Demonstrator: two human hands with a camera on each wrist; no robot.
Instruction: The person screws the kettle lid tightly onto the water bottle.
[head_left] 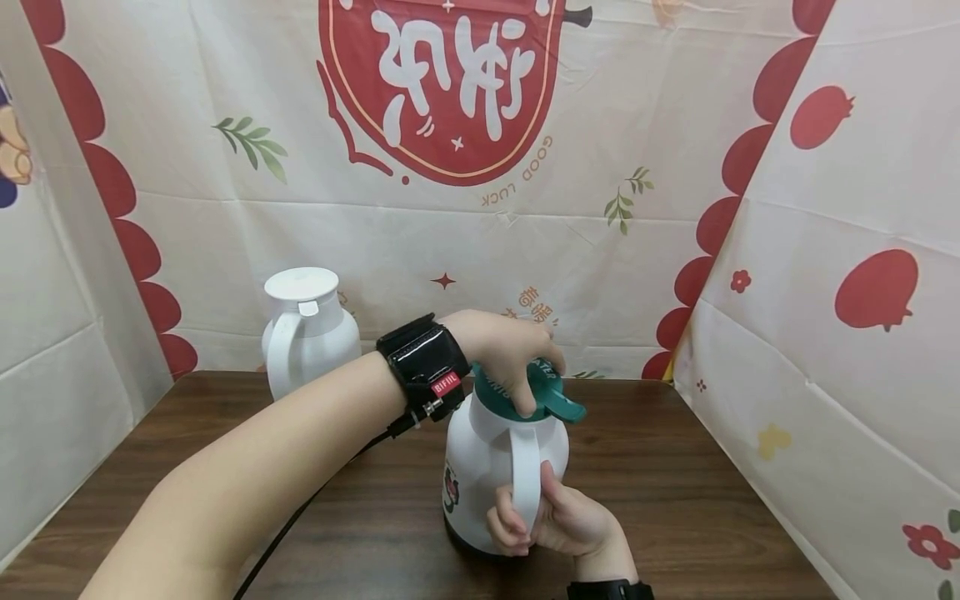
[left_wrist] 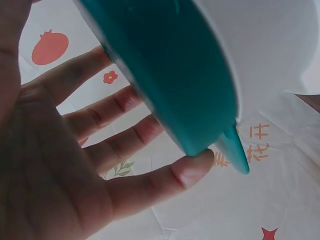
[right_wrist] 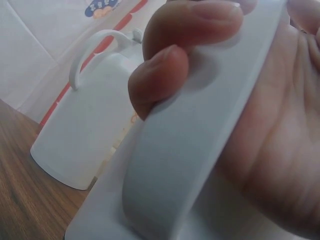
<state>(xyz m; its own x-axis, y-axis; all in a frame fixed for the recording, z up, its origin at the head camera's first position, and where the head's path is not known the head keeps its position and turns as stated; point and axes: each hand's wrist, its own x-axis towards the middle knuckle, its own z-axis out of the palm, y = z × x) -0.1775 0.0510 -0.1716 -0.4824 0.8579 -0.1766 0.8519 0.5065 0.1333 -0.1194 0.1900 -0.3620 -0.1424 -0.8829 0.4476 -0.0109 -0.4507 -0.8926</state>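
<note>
A white thermos jug [head_left: 472, 458] with a green lid [left_wrist: 170, 65] stands upright on the wooden table. My left hand [head_left: 513, 350] reaches over its top and grips the rim of the lid, thumb on the near side and fingers round the far side. A green tab [head_left: 566, 407] sticks out from the lid to the right. Lower down, my right hand [head_left: 562, 521] holds the jug's white handle [head_left: 525, 467], fingers curled round it. In the right wrist view the handle [right_wrist: 200, 125] fills much of the picture.
A second white jug [head_left: 318, 333], with a white lid, stands at the back left of the dark wooden table [head_left: 660, 492]. Printed cloth [head_left: 465, 233] hangs behind and at both sides. A black cable [head_left: 288, 521] runs from the left wristband [head_left: 423, 362].
</note>
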